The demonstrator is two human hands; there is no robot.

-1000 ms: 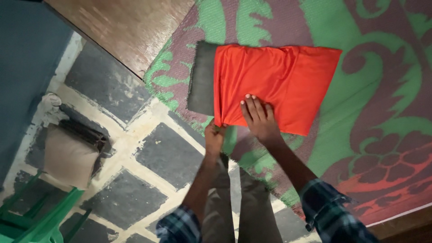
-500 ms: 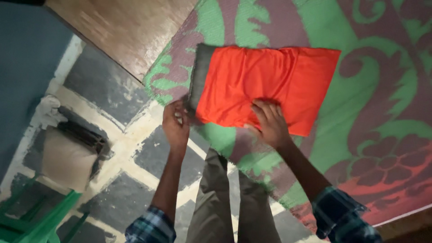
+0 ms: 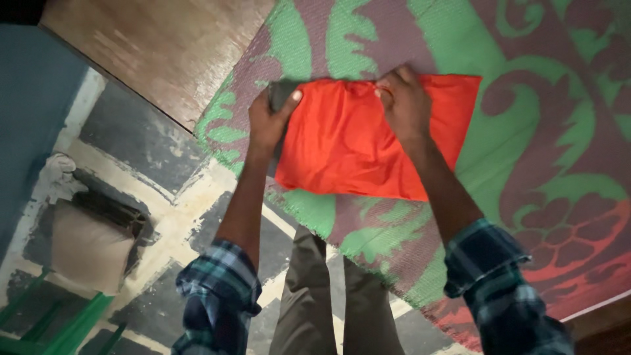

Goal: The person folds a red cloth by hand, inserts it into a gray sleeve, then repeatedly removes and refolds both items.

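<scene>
A folded orange cloth (image 3: 348,144) lies on a green and maroon patterned mat (image 3: 526,131), covering a dark grey cloth (image 3: 279,92) of which only the far left corner shows. My left hand (image 3: 268,119) grips the left edge of the pile, thumb on the orange cloth. My right hand (image 3: 404,98) pinches the orange cloth's far edge near its middle. Both forearms reach out over the cloth from plaid sleeves.
A wooden board (image 3: 164,46) lies beyond the mat's left corner. Grey tiled floor (image 3: 138,125) spreads to the left, with a tan sack (image 3: 89,246) and a green plastic frame (image 3: 59,325) at the lower left. My trousered legs (image 3: 328,302) stand at the mat's near edge.
Both hands moved from the near edge of the orange cloth up to its far edge. The orange cloth now covers most of the grey cloth's left strip.
</scene>
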